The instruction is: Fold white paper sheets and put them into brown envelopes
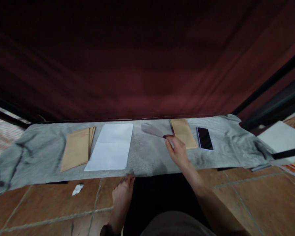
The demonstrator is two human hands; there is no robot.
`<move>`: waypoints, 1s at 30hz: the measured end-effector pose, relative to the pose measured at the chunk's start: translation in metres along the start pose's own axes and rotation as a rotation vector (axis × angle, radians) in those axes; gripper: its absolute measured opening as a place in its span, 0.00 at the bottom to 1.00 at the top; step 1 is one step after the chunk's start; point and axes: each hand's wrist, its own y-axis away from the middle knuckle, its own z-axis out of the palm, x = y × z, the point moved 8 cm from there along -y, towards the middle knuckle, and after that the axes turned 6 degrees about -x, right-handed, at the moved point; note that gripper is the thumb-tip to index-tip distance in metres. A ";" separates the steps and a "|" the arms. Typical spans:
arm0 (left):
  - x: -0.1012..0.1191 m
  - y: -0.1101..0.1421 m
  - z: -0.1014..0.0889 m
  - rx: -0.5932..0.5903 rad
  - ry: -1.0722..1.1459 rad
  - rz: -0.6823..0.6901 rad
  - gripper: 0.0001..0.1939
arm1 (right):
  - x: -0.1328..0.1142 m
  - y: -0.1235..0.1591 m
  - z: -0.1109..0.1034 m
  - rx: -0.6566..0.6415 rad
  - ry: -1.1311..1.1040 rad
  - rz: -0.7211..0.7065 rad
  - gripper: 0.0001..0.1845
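Observation:
Pinched between the thumb and fingers of my right hand (177, 150) is a thin, greyish-white piece of paper (151, 130), held out to the left over the cloth. Motion softens its outline. Just right of the paper lies a small stack of brown envelopes (184, 132), partly behind my right hand. My left hand (123, 189) is closed, with curled fingers, at the front edge of the covered surface; nothing shows in it. Nearest to it is a stack of white paper sheets (110, 147). More brown envelopes (76, 147) lie fanned out left of the sheets.
A grey cloth (147, 160) covers the long narrow surface. Toward its right lies a phone (205, 139) with a purple case. Dark red fabric (142, 82) hangs behind. Black bars (270, 82) stand at the right. A white scrap (77, 189) lies on the tiled floor (51, 203).

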 end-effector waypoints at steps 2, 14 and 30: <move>0.001 -0.002 -0.001 0.077 0.086 0.038 0.11 | -0.011 0.013 0.018 -0.124 0.054 -0.084 0.13; 0.050 -0.011 -0.010 0.381 0.468 0.522 0.21 | -0.003 0.086 0.067 -0.500 0.146 -0.133 0.10; 0.063 -0.030 -0.003 0.212 0.497 0.631 0.15 | 0.060 0.103 0.061 -0.469 0.029 -0.026 0.31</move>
